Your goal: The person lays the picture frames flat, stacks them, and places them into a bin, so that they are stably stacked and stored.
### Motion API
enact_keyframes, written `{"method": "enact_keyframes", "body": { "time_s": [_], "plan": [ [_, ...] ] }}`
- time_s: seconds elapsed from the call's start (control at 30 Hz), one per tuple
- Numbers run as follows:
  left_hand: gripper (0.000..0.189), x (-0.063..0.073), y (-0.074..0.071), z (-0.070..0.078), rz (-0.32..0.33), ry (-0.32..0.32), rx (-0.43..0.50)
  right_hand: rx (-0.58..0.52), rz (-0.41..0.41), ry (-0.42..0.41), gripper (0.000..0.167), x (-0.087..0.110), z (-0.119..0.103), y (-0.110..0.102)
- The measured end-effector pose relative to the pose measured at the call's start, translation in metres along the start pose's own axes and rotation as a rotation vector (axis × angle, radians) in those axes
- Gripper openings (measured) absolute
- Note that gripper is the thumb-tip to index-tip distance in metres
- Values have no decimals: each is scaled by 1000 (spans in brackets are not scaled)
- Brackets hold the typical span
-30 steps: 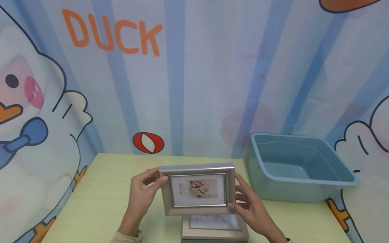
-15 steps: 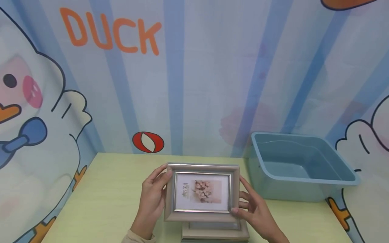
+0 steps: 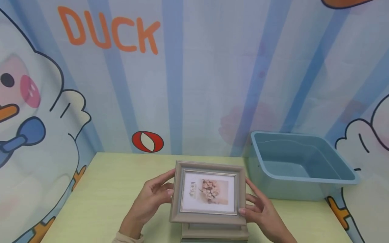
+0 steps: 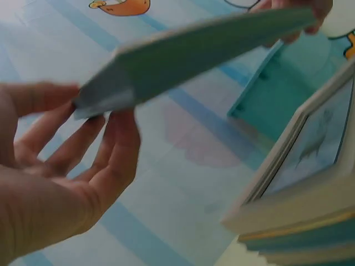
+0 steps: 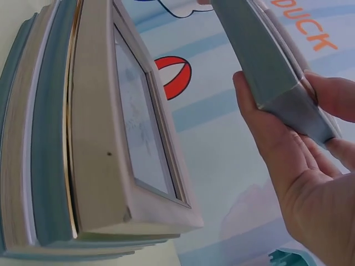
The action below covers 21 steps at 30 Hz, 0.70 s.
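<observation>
A beige-silver picture frame (image 3: 209, 218) with a flower print is held up between both hands, its face tilted toward me. My left hand (image 3: 149, 199) holds its left edge; in the left wrist view, thumb and fingertips pinch one end of the frame (image 4: 194, 64). At the opposite edge my right hand (image 3: 262, 211) grips with the thumb on the front lower corner and the fingers at the side and behind. Just beneath lies a stack of picture frames (image 3: 214, 233), mostly hidden in the head view. The right wrist view shows several frames (image 5: 100, 127) piled flat.
A blue-green plastic bin (image 3: 304, 189) stands at the back right of the pale yellow table (image 3: 109, 189). Behind the table hangs a striped blue cloth (image 3: 206, 84) with duck drawings.
The held frame has shifted right and swung slightly, its right side now lower. The left thumb has slid from the frame's front to its left edge. The right hand has moved slightly right.
</observation>
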<state>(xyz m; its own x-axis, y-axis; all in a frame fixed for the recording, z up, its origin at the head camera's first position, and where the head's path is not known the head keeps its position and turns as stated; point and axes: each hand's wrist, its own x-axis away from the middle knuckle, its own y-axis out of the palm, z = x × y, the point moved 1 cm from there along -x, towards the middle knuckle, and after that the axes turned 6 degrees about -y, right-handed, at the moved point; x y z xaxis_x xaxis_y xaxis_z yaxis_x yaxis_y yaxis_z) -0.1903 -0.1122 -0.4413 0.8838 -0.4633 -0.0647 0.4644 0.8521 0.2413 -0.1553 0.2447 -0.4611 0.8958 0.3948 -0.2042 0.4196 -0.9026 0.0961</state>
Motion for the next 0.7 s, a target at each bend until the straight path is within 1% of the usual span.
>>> {"method": "enact_keyframes", "body": {
  "time_s": [0.07,0.1,0.17,0.2,0.27,0.33,0.47,0.57,0.7],
  "plan": [
    [77,2,-5,0,-89,-5,-55,-23,-22,1,90,2,-2,-2],
    [82,3,-6,-1,-118,-12,-76,-32,-30,3,90,2,-2,-3],
    [92,4,-7,-3,-147,-24,-115,-56,-46,10,89,3,-3,-5],
    [94,4,-7,-4,-151,-30,-133,-68,-54,14,88,4,-2,-6],
    [97,3,-6,-7,-144,-49,-154,-83,-59,36,88,6,-1,-7],
    [99,1,-7,-12,-122,-83,-159,-99,-63,62,87,7,1,-9],
    [100,-3,-9,-24,-96,-151,-128,-78,-46,118,85,8,4,-12],
    [100,-7,-10,-31,-67,-200,-115,-23,-7,173,86,6,5,-14],
    [98,-11,-8,-37,-41,-253,-136,79,50,254,88,5,7,-16]
  ]
}}
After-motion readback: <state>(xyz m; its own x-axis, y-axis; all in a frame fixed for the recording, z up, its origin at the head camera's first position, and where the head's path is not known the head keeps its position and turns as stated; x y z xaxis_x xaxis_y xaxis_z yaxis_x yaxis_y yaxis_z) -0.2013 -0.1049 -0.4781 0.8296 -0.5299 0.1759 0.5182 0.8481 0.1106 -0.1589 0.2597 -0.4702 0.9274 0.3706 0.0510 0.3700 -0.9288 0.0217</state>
